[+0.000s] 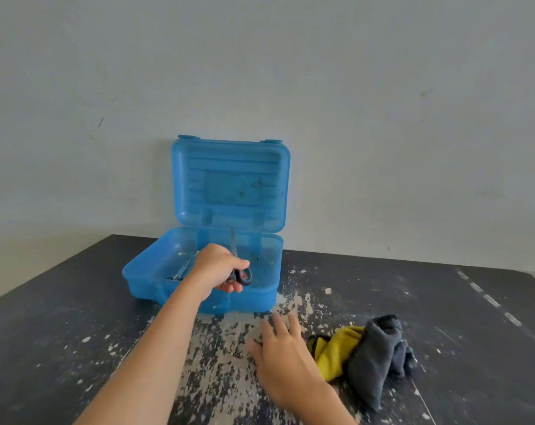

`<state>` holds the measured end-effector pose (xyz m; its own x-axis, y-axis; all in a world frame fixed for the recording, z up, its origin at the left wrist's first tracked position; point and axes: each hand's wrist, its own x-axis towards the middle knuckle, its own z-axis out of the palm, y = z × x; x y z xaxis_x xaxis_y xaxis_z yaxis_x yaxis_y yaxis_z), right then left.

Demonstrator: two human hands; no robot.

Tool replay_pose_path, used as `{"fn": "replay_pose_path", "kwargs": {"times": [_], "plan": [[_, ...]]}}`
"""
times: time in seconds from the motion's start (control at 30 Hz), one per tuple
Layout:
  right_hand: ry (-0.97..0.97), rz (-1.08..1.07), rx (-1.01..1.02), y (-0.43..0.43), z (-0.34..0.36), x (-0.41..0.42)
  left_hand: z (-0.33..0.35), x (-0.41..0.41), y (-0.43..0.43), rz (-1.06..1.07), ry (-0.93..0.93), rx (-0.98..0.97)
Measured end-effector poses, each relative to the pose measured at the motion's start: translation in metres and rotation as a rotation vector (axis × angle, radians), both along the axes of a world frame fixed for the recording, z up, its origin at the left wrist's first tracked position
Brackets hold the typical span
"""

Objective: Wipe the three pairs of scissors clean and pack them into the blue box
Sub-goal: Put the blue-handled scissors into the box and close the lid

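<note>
- We're at the packing step: our left hand [215, 266] grips a pair of black-handled scissors [241, 277] by the handle loops, blades pointing up, right above the open blue box [143, 280].
- There's some metal already lying in the box's left part [181, 269]. It looks like more scissors, but we can't tell how many.
- Our right hand [283, 354] hovers flat over the table [76, 317] with fingers spread, holding nothing, just beside the yellow cloth [333, 354] and grey cloth [376, 354].
- Next move, we reckon: tip the blades down and lay the pair flat inside, clearing the front rim.
- The lid [229, 182] stands upright at the back, close to the wall [382, 118], so coming in from the front or from above is the way.
- There's plenty of open tabletop on both sides, and the box sits well back from the near edge.
</note>
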<state>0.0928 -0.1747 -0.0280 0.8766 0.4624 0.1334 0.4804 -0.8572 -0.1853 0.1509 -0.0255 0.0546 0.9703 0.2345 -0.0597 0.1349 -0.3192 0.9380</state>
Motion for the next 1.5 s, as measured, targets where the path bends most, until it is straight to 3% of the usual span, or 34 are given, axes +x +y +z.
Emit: {"fn": "replay_pose_path", "kwargs": {"times": [0.1, 0.27, 0.67, 0.77, 0.87, 1.0, 1.1, 1.2, 1.5], "plan": [[0.142, -0.09, -0.061, -0.004, -0.007, 0.009, -0.003, 0.034, -0.002, -0.041, 0.112, 0.124], [0.182, -0.098, -0.139, -0.003, -0.009, 0.01, -0.027, 0.07, -0.016, -0.076, 0.22, 0.253], [0.193, -0.102, -0.058, -0.004, -0.006, 0.008, -0.015, 0.064, -0.017, -0.198, 0.421, 0.656], [0.209, -0.101, -0.018, -0.004, -0.003, 0.007, -0.007, 0.064, -0.007, -0.229, 0.46, 0.626], [0.169, -0.113, 0.046, -0.002, 0.003, 0.012, -0.001, 0.066, 0.002, -0.184, 0.378, 0.57], [-0.135, -0.088, 0.101, 0.004, 0.028, 0.032, 0.015, 0.066, 0.018, 0.012, 0.14, 0.741], [-0.261, -0.121, 0.226, 0.01, 0.062, 0.052, 0.031, 0.076, 0.033, 0.114, 0.007, 0.788], [-0.4, -0.12, 0.199, 0.025, 0.094, 0.091, 0.047, 0.092, 0.046, 0.198, -0.088, 0.86], [-0.379, -0.326, 0.274, 0.064, 0.174, 0.206, 0.112, 0.149, 0.061, 0.223, -0.225, 1.186]]}}
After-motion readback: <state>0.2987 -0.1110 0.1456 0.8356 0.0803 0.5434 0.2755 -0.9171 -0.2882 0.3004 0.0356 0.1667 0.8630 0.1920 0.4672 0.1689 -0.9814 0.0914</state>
